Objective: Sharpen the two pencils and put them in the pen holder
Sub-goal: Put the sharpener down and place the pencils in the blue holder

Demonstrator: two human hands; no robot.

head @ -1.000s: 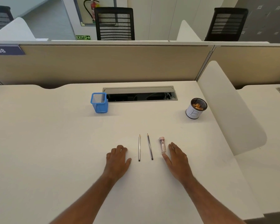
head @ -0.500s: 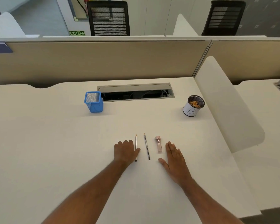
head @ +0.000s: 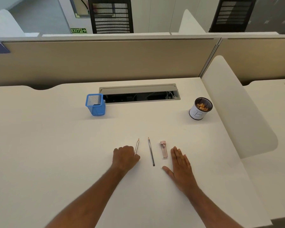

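Two thin pencils lie on the white desk. My left hand [head: 125, 156] has curled its fingers around the left pencil [head: 137, 146], whose tip points away from me and tilts a little right. The second pencil [head: 151, 151] lies free just to the right. A small clear sharpener with a pink cap [head: 163, 149] rests beside it. My right hand [head: 181, 165] lies flat, fingers apart, just right of the sharpener and not touching it. The blue mesh pen holder [head: 95, 104] stands at the back left and looks empty.
A white cup marked "B" [head: 199, 111] holding shavings stands at the back right. An open cable tray [head: 139, 94] runs along the desk's back. A white side divider [head: 237, 102] rises on the right, and a beige partition [head: 102, 61] closes the back.
My left hand slid right from the bare desk onto the left pencil and closed on it, tilting it. My right hand stayed flat by the sharpener. The camera view shifted slightly.
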